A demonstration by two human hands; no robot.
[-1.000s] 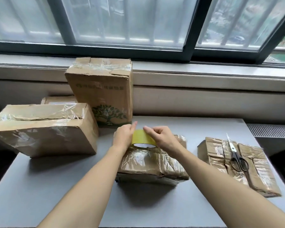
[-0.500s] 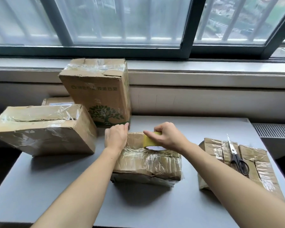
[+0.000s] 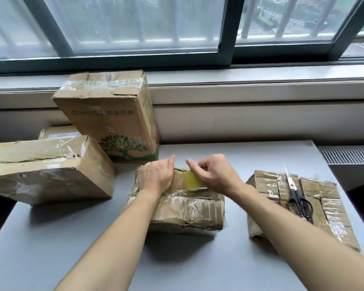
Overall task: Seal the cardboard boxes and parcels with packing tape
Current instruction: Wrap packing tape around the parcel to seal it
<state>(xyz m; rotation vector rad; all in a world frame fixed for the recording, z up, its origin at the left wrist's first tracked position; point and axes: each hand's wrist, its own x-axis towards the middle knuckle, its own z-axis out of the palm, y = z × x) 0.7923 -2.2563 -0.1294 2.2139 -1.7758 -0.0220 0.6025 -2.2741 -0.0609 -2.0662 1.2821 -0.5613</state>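
Curled tight, the grip of the right hand (image 3: 215,177) had the yellow tape roll (image 3: 193,182) pinched between the thumb and bent fingers, with the forefinger stretched out over the roll's far side. The roll sat on top of the middle parcel (image 3: 189,208), touching its upper face near the far edge. The left hand (image 3: 156,178) made no grip at all. Its fingers lay straight and together, palm down, pressing on the left part of that parcel's top, just beside the roll. Whether a strip of tape ran between the two hands could not be told.

From the head camera, the only view, the middle parcel was a squat cardboard bundle wrapped in wrinkled clear tape, resting on the grey worktop (image 3: 51,238). To the right of it, and apart, lay a flatter taped parcel (image 3: 332,208) with black-handled scissors (image 3: 298,196) on top, blades pointing away from the person. Well to the left of the middle parcel sat a wide box (image 3: 46,177), its top covered in clear tape. Behind the middle parcel and slightly left stood a tall box (image 3: 111,120) printed with a green tree, below the window sill (image 3: 261,85). A small box (image 3: 57,132), mostly hidden, showed between the wide box and the tall one.
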